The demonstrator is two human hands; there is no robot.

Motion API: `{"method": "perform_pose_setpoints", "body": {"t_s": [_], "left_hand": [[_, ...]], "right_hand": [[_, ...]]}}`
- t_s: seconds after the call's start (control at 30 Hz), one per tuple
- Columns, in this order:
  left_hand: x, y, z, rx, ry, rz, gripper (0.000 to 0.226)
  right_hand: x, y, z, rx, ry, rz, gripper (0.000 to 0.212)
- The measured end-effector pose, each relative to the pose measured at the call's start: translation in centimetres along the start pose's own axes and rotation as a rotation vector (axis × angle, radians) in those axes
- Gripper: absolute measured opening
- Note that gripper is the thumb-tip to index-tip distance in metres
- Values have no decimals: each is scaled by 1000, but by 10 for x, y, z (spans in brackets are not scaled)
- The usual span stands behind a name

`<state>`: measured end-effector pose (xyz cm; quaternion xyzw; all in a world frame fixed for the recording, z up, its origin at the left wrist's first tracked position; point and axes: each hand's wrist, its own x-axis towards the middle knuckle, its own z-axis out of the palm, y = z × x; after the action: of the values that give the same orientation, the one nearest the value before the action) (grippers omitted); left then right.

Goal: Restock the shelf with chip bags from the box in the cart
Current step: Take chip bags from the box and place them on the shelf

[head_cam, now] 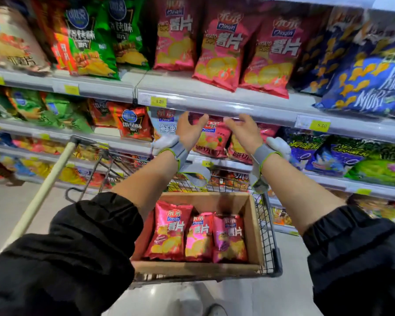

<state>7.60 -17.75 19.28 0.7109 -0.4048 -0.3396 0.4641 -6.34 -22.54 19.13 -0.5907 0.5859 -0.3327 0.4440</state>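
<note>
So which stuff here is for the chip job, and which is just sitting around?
For the job:
- pink chip bags in the box
- cart
- shelf with matching pink bags
- left hand and right hand, both empty

Just there:
- green bags
- blue bags
- wooden pole

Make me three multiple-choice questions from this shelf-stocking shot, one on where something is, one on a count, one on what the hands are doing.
1. Where is the cardboard box?
A. On the floor
B. In the wire cart
C. On the top shelf

2. How many pink chip bags show in the box?
A. Three
B. One
C. Six

3. What state are the left hand and right hand in?
A. Each holds a bag
B. Both push the cart
C. Both open and empty, raised toward the shelf edge

Answers: 1 B, the cart's wire walls surround the box. 2 A, three stand side by side. 3 C, the fingers are spread with nothing between them.
</note>
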Motion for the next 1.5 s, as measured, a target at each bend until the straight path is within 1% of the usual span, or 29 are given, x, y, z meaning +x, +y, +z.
{"method": "perform_pose_setpoints", "body": {"t_s": [0.07, 0.17, 0.23, 0.27, 0.33, 0.4, 0.43, 0.5, 0.57, 0.6, 0.63, 0.67, 0.73, 0.77, 0.8, 0.83, 0.87, 0.9, 0.97, 1.0, 1.03, 1.1, 1.17, 1.3, 1.37, 1.4, 1.43, 1.47, 1.5], "left_hand": [[-15, -21, -2, 16, -16, -61, 54], [-28, -71, -6, 32, -46, -137, 34], [-38, -107, -11, 50, -79, -240, 57], [-41, -120, -13, 64, -95, -283, 68], [-48, -156, -15, 90, -115, -369, 85], [-54, -184, -17, 151, -130, -435, 97], [-53, -203, -18, 137, -142, -486, 96], [-63, -218, -20, 146, -158, -529, 76], [-67, -232, -23, 132, -147, -556, 56], [-66, -241, -23, 132, -138, -578, 55], [-68, -251, -23, 106, -144, -620, 59], [-70, -261, -23, 75, -147, -643, 63], [-67, -294, -21, 31, -133, -701, 80], [-65, -317, -20, 33, -114, -732, 91], [-65, -338, -18, 50, -131, -766, 94], [-65, -350, -18, 39, -139, -784, 86], [-66, -367, -17, 42, -159, -821, 75], [-65, -393, -15, 19, -168, -847, 75], [-65, -426, -11, 21, -181, -869, 100], [-67, -427, -10, 56, -176, -869, 112], [-68, -446, -7, 50, -165, -882, 120], [-64, -424, -6, 95, -146, -896, 122], [-62, -416, -5, 116, -126, -908, 125], [-55, -418, -3, 76, -113, -949, 123], [-52, -420, -2, 69, -125, -946, 119], [-51, -415, -3, 79, -132, -944, 120], [-49, -412, -4, 88, -142, -950, 116], [-49, -412, -4, 89, -154, -960, 106], [-48, -411, -5, 64, -160, -965, 91]], "right_hand": [[-10, 20, 9, 15, -24, 54, 59], [-22, 54, 26, 2, -63, 69, 28], [-32, 79, 38, -27, -97, 135, 20], [-35, 89, 45, -23, -123, 161, 24], [-39, 118, 64, -15, -147, 212, 45], [-45, 135, 78, -54, -153, 283, 34], [-45, 151, 92, -58, -168, 324, 32], [-57, 164, 103, -54, -192, 383, 27], [-63, 182, 118, -23, -235, 410, 8], [-64, 191, 128, -35, -254, 439, 23], [-66, 202, 137, -47, -269, 468, 38], [-68, 214, 147, -51, -272, 484, 43], [-69, 239, 164, -91, -301, 481, 34], [-69, 254, 174, -111, -312, 515, 24], [-70, 266, 182, -94, -320, 548, 15], [-73, 276, 187, -94, -325, 580, 15], [-76, 286, 194, -114, -335, 619, 22], [-78, 297, 201, -132, -354, 644, 25], [-79, 323, 214, -133, -379, 678, 22], [-81, 325, 214, -150, -396, 672, 26], [-81, 329, 217, -168, -428, 682, 26], [-79, 326, 220, -141, -476, 711, 21], [-81, 328, 222, -79, -496, 719, 24], [-76, 331, 229, -116, -570, 728, 33], [-76, 338, 240, -92, -593, 750, 50], [-76, 342, 243, -64, -591, 776, 54], [-76, 345, 247, -28, -577, 792, 51], [-77, 347, 250, 4, -581, 793, 44], [-76, 348, 252, 38, -588, 800, 37]]}}
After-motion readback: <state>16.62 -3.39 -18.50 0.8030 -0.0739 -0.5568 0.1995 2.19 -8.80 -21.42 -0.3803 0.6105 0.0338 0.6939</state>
